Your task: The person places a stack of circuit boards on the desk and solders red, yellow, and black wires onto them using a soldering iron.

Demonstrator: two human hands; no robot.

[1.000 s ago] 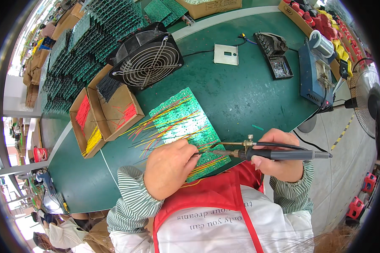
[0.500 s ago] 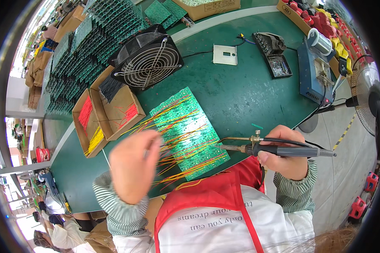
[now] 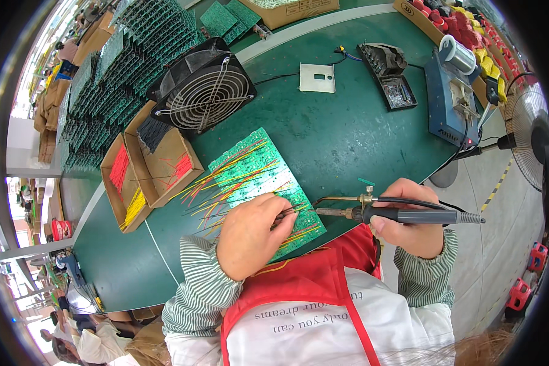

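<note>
A green circuit board panel (image 3: 268, 183) lies in front of me, with red, yellow and dark wires (image 3: 232, 160) fanning off its left side. My left hand (image 3: 250, 235) is over the board's lower part, thumb and fingers pinched on thin black wires (image 3: 287, 211). My right hand (image 3: 419, 235) grips a grey soldering iron (image 3: 412, 216) with a metal solder feed tube (image 3: 335, 199) fixed above it. Its tip points left at the board's right edge, close to my left fingertips. Whether the tip touches anything is too small to tell.
Cardboard trays (image 3: 158, 200) of red, yellow and black wires stand left of the board, beside a black fan (image 3: 204, 91). Stacked circuit boards (image 3: 128, 79) rise behind. A blue soldering station (image 3: 445, 104) with a solder spool (image 3: 459, 56), a black case (image 3: 391, 76) and a white plate (image 3: 317, 78) are farther right.
My left hand has moved right from beside the wire trays onto the board, bringing black wires close to the iron tip. The right hand and iron stay nearly in place.
</note>
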